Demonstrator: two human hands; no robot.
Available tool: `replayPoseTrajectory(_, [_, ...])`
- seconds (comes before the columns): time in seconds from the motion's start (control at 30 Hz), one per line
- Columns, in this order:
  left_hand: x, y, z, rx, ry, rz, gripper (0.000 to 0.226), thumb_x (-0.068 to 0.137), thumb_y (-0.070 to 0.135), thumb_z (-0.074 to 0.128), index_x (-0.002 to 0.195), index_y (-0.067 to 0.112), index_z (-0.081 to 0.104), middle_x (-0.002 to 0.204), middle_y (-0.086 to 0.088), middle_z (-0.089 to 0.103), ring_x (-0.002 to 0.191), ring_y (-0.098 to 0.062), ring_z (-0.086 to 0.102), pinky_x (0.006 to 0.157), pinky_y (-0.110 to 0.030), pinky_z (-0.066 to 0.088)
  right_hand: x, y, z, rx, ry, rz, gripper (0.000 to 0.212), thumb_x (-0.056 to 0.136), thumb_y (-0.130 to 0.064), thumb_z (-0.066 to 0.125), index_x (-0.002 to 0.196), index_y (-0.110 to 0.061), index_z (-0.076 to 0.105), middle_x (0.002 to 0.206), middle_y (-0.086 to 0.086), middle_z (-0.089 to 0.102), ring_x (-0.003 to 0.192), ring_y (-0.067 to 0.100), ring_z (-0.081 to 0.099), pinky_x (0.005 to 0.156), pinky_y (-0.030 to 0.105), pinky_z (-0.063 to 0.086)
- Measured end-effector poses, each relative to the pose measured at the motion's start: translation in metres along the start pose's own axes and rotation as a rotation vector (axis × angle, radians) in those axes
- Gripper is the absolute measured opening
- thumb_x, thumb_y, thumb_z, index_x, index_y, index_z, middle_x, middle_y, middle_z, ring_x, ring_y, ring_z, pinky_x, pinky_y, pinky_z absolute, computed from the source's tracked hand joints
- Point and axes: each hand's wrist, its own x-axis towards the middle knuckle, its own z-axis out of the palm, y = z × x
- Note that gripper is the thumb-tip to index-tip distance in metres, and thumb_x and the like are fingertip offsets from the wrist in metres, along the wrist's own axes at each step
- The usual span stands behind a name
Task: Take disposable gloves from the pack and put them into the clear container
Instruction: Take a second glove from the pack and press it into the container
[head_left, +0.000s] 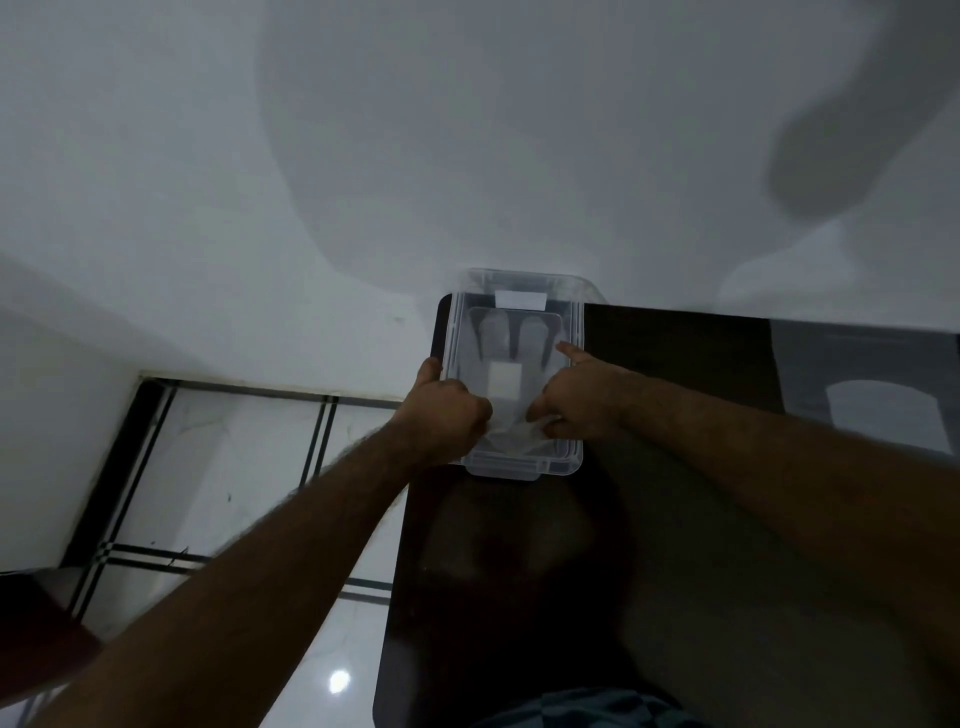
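A clear plastic container (571, 332) stands at the far left corner of a dark table (675, 467), against the white wall. Inside it lies a thin translucent disposable glove (511, 332), fingers pointing toward the wall. Both my hands are over the container's near end. My left hand (444, 410) is fisted at the left rim, gripping crumpled clear glove film (511, 434). My right hand (582, 397) pinches the same film from the right, its index finger stretched out toward the far right wall of the container. The glove pack is not in sight.
The white wall rises right behind the container. Left of the table lies a glossy tiled floor (234, 457) with dark lines, well below. The table's left edge runs just beside the container. A glossy patch (857, 395) on the table at the right reflects light.
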Motion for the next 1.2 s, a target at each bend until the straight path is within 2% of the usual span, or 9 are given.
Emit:
replayPoseTrajectory(0.2, [-0.001,0.001,-0.002,-0.037,-0.083,0.019,0.080,0.103,0.074,0.012,0.095,0.028,0.077,0.080,0.008,0.070,0.100,-0.016,0.066,0.116,-0.060,0.019,0.009,0.004,-0.005,-0.028,-0.005,0.009,0.053,0.104,-0.065,0.038,0.144,-0.036,0.056,0.141,-0.006,0.066,0.143,0.016,0.050,0.124,0.066,-0.013])
replayPoseTrajectory(0.3, [-0.002,0.002,-0.005,-0.046,-0.165,0.030,0.080,0.100,0.080,0.011,0.082,0.027,0.069,0.081,0.006,0.068,0.111,-0.017,0.063,0.121,-0.063,0.016,0.014,0.002,-0.006,-0.114,0.011,0.023,0.050,0.105,-0.062,0.039,0.143,-0.035,0.057,0.142,-0.003,0.065,0.144,0.020,0.050,0.123,0.066,-0.012])
replayPoseTrajectory(0.4, [-0.002,0.000,-0.001,-0.034,-0.169,0.068,0.090,0.096,0.084,0.005,0.100,0.029,0.076,0.098,0.005,0.077,0.126,-0.020,0.062,0.121,-0.065,0.011,0.019,-0.004,-0.005,-0.202,0.004,0.071,0.053,0.104,-0.062,0.042,0.145,-0.032,0.054,0.144,0.002,0.063,0.143,0.024,0.050,0.124,0.067,-0.008])
replayPoseTrajectory(0.5, [-0.001,-0.003,0.007,-0.017,-0.178,0.087,0.103,0.088,0.088,-0.004,0.134,0.033,0.070,0.119,0.001,0.078,0.140,-0.025,0.056,0.123,-0.068,-0.003,0.022,-0.006,-0.005,-0.224,-0.004,0.122,0.055,0.102,-0.063,0.046,0.143,-0.029,0.056,0.145,0.003,0.063,0.144,0.026,0.049,0.123,0.069,-0.007])
replayPoseTrajectory(0.63, [-0.002,-0.001,0.007,0.034,-0.242,0.136,0.117,0.081,0.094,-0.012,0.132,0.030,0.073,0.129,0.000,0.076,0.149,-0.027,0.046,0.122,-0.072,-0.016,0.021,-0.010,-0.008,-0.273,0.012,0.195,0.056,0.102,-0.062,0.045,0.141,-0.025,0.061,0.142,0.005,0.065,0.145,0.028,0.049,0.123,0.072,-0.006])
replayPoseTrajectory(0.83, [-0.005,0.002,0.000,0.110,-0.227,0.196,0.109,0.087,0.093,0.000,0.123,0.027,0.079,0.129,0.004,0.076,0.154,-0.027,0.040,0.116,-0.068,-0.029,0.024,-0.023,-0.012,-0.254,-0.001,0.047,0.043,0.104,-0.053,0.049,0.139,-0.031,0.060,0.133,0.003,0.067,0.132,0.027,0.058,0.124,0.071,0.008])
replayPoseTrajectory(0.93, [-0.006,0.000,-0.005,0.184,-0.222,0.217,0.117,0.082,0.094,-0.007,0.121,0.026,0.080,0.128,0.002,0.076,0.153,-0.029,0.042,0.120,-0.074,-0.021,0.027,-0.029,-0.011,-0.195,-0.111,0.019,0.037,0.104,-0.048,0.052,0.138,-0.036,0.062,0.134,-0.002,0.067,0.136,0.024,0.055,0.126,0.069,0.007])
replayPoseTrajectory(1.03, [-0.011,0.000,-0.010,0.243,-0.217,0.222,0.109,0.087,0.093,0.007,0.127,0.019,0.076,0.125,-0.005,0.077,0.149,-0.034,0.046,0.123,-0.074,-0.008,0.023,-0.033,-0.012,-0.163,-0.179,0.021,0.038,0.105,-0.047,0.051,0.139,-0.034,0.063,0.136,-0.003,0.067,0.136,0.023,0.055,0.126,0.066,0.007])
replayPoseTrajectory(1.2, [-0.008,-0.006,-0.007,0.248,-0.115,0.244,0.103,0.091,0.094,0.009,0.111,0.024,0.082,0.113,-0.002,0.079,0.144,-0.031,0.051,0.123,-0.073,-0.011,0.019,-0.035,-0.015,-0.174,-0.142,-0.014,0.032,0.104,-0.049,0.053,0.126,-0.032,0.069,0.120,-0.003,0.070,0.118,0.021,0.062,0.120,0.058,0.027])
